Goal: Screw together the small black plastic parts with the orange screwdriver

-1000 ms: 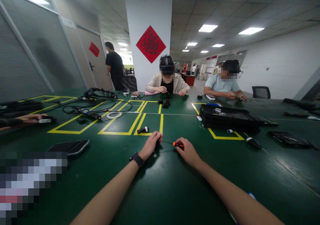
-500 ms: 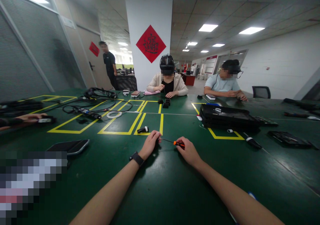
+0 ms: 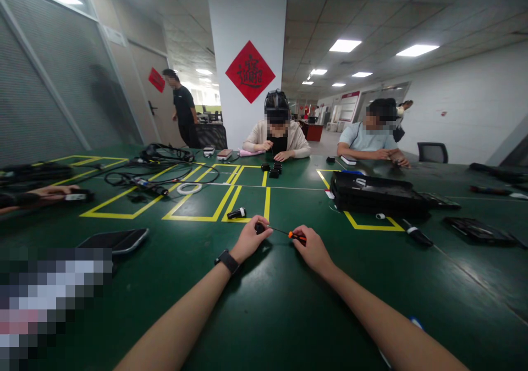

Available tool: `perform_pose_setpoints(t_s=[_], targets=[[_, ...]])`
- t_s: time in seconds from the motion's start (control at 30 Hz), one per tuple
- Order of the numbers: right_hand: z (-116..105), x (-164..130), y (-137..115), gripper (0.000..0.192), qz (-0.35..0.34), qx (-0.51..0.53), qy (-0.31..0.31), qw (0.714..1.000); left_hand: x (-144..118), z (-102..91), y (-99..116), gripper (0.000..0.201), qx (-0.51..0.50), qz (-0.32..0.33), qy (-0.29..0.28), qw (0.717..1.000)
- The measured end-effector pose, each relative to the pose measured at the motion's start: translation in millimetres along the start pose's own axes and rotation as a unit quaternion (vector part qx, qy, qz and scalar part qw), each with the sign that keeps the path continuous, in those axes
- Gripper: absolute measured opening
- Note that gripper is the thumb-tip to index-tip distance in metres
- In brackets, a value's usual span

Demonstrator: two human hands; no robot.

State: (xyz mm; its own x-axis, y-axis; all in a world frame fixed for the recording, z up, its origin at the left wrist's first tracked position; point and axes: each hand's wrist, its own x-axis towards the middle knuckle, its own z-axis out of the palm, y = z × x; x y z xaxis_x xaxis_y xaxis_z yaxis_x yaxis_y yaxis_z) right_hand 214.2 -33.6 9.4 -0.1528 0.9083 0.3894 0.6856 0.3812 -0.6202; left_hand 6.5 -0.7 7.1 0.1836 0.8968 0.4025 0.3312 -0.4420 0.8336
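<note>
Apparently slim, metal-shafted screwdriver [image 3: 291,234]

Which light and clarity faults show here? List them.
In the head view, ceiling lights burn white, a pale sheen marks the green table, the lower left corner is pixelated, and the black part in the left hand lacks clear detail.

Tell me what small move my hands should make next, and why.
Perhaps nudge the orange and black screwdriver toward the small black part: your right hand grips the screwdriver, whose thin metal shaft points at your left hand holding that part, and contact is unclear.
</note>
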Motion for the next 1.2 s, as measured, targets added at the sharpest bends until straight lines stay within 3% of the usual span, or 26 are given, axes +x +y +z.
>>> perform_pose_setpoints(t_s=[0.17, 0.37, 0.47, 0.57, 0.73, 0.87, 0.97, 1.07, 1.2], targets=[[-1, 0, 1, 0.013, 0.002, -0.038, 0.01, 0.999, -5, 1.4, 8, 0.011, 0.082, 0.042, -0.007, 0.996], [-3, 0, 0, 0.011, -0.003, -0.081, 0.005, 0.997, -10, -2.7, 16, 0.009, 0.25, 0.035, -0.068, 0.965], [-4, -2, -4, 0.01, -0.02, -0.111, -0.009, 0.994, -10, -3.4, 17, 0.009, 0.282, 0.038, -0.079, 0.955], [-5, -5, -11, 0.011, -0.043, -0.152, -0.027, 0.987, -10, -3.9, 19, 0.009, 0.239, 0.045, -0.042, 0.969], [-8, -10, -33, 0.019, -0.079, -0.182, -0.019, 0.98, -9, -6.0, 32, 0.03, 0.032, 0.02, 0.114, 0.993], [-7, -15, -56, 0.037, -0.154, -0.139, -0.011, 0.978, -15, 5.4, 51, 0.045, -0.143, -0.015, 0.108, 0.984], [-1, -20, -61, 0.054, -0.181, -0.096, -0.018, 0.979, -22, 22.3, 65, 0.044, -0.217, -0.03, 0.061, 0.974], [1, -21, -60, 0.055, -0.188, -0.086, -0.01, 0.978, -25, 31.0, 70, 0.038, -0.233, -0.023, 0.035, 0.972], [-1, -18, -84, 0.043, -0.204, -0.083, 0.024, 0.975, -18, 17.1, 55, 0.029, -0.106, -0.013, 0.137, 0.985]])
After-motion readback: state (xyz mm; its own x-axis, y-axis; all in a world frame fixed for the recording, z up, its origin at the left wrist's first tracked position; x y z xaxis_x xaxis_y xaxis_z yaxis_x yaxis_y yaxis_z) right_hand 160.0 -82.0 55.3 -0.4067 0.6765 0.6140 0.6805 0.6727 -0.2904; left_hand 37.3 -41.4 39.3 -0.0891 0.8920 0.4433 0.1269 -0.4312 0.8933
